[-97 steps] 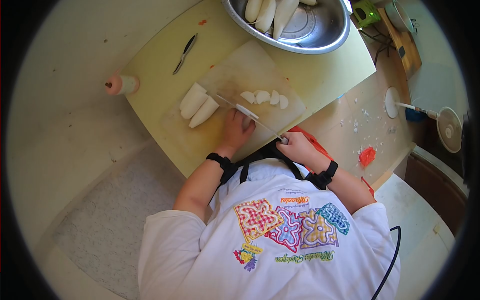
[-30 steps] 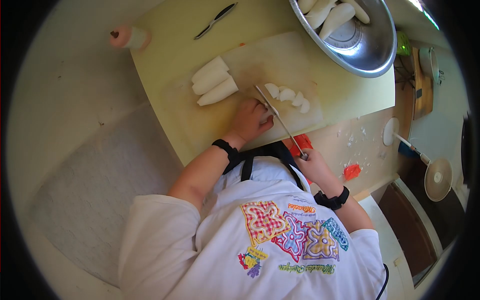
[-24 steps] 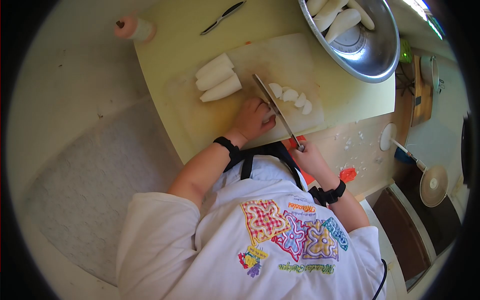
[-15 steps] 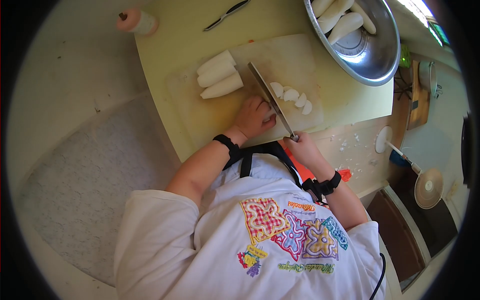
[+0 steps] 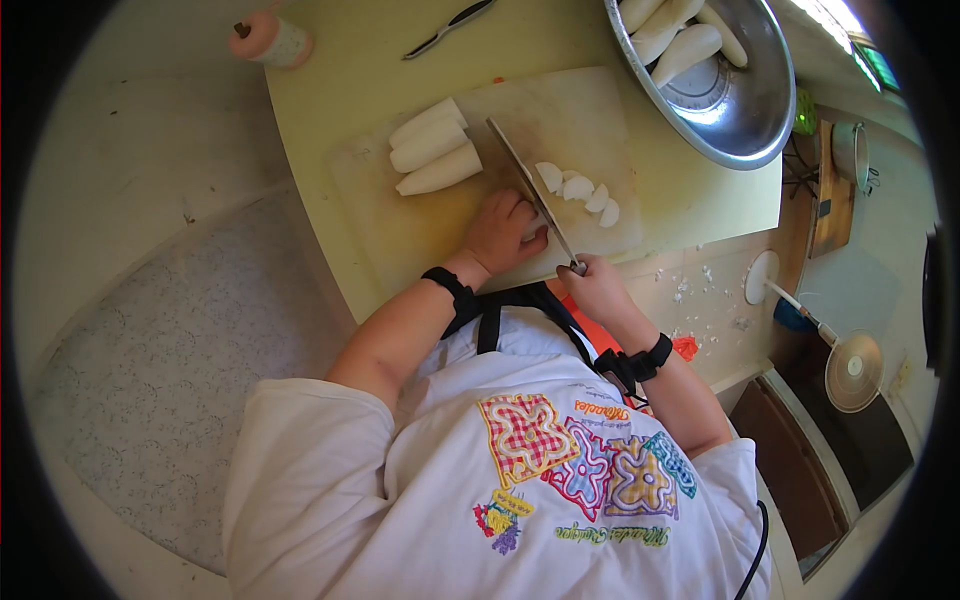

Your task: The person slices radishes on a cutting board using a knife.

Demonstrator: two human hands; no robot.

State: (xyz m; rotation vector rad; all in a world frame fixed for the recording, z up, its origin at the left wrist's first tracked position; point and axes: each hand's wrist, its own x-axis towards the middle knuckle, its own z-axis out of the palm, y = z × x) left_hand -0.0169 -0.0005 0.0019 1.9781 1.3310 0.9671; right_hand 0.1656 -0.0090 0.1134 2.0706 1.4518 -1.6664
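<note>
My right hand [image 5: 600, 292] is closed round the handle of a kitchen knife [image 5: 527, 178], its blade pointing away from me over the cutting board [image 5: 395, 235]. Just left of the blade, my left hand [image 5: 497, 235] presses with curled fingers on a piece of white radish [image 5: 533, 230], mostly hidden beneath them. Several thin half-round radish slices [image 5: 577, 187] lie right of the blade. Beyond my left hand, three long peeled radish pieces [image 5: 432, 146] rest side by side on the board.
A large steel bowl [image 5: 740, 140] with several whole peeled radishes [image 5: 688, 52] stands at the table's far right. A peeler [image 5: 446, 32] lies near the far edge, and a pink-topped bottle [image 5: 270, 40] is at the far left corner. White scraps [image 5: 690, 285] litter the floor at right.
The knife has shifted slightly left, closer to my left fingers. My left hand stays on the radish piece, and the whole view has moved a little.
</note>
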